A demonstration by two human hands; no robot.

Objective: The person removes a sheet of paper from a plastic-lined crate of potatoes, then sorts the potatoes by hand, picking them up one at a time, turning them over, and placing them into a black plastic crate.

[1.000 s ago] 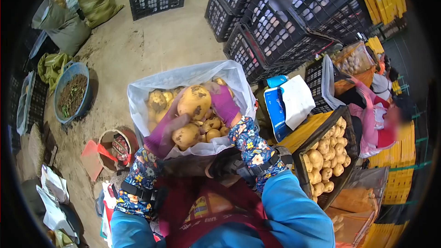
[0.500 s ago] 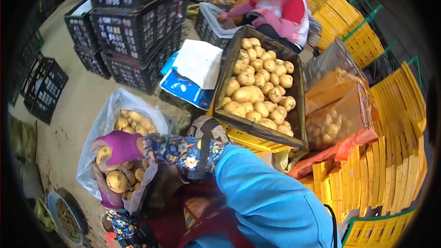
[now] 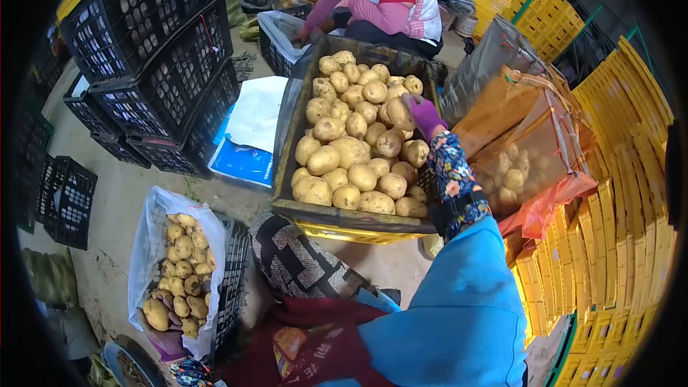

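Note:
My right hand [image 3: 426, 116], in a purple glove, grips a large potato [image 3: 399, 113] over the right side of a dark-lined crate [image 3: 344, 216] heaped with potatoes. At the lower left, my left hand [image 3: 166, 342], also gloved, is closed around a potato [image 3: 155, 313] at the near end of a crate with a white plastic liner [image 3: 147, 240]. Its fingers are partly hidden by that potato. Smaller potatoes [image 3: 184, 246], some with dark patches, lie inside the liner.
Black crates [image 3: 172, 64] are stacked at left. A blue-and-white bag [image 3: 247, 136] lies beside the potato crate. Opposite, another person [image 3: 390, 0] sits by a lined crate. Orange mesh bags [image 3: 530, 150] and stacked yellow crates [image 3: 631, 193] stand at right; a basin [image 3: 118, 362] is lower left.
My right hand has moved from the white-lined crate to the dark-lined crate, where it now grips a potato. My left hand stays at the white-lined crate. The view has shifted.

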